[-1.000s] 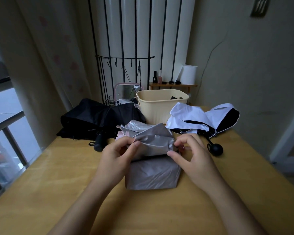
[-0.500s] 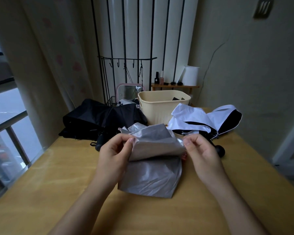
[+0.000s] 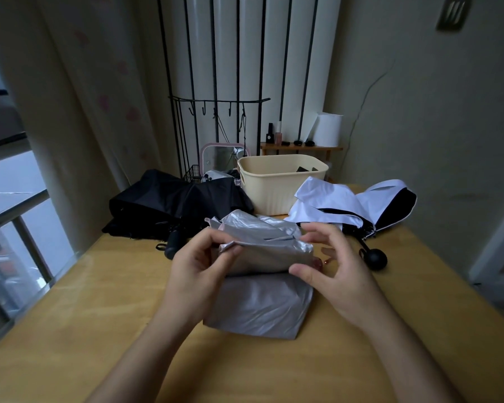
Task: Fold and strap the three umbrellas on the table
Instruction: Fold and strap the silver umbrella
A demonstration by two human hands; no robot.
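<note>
Now the left hand [image 3: 197,269] pinches the left edge of the silver umbrella [image 3: 262,303], which lies in the middle of the table [image 3: 99,301]. The right hand [image 3: 344,274] curves at its right end with the thumb touching the fabric; whether it really grips, I cannot tell.

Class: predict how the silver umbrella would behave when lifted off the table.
The silver umbrella would probably flop: its fabric creases and drapes below the left hand. Its glossy sheen suggests it may slip.
</note>
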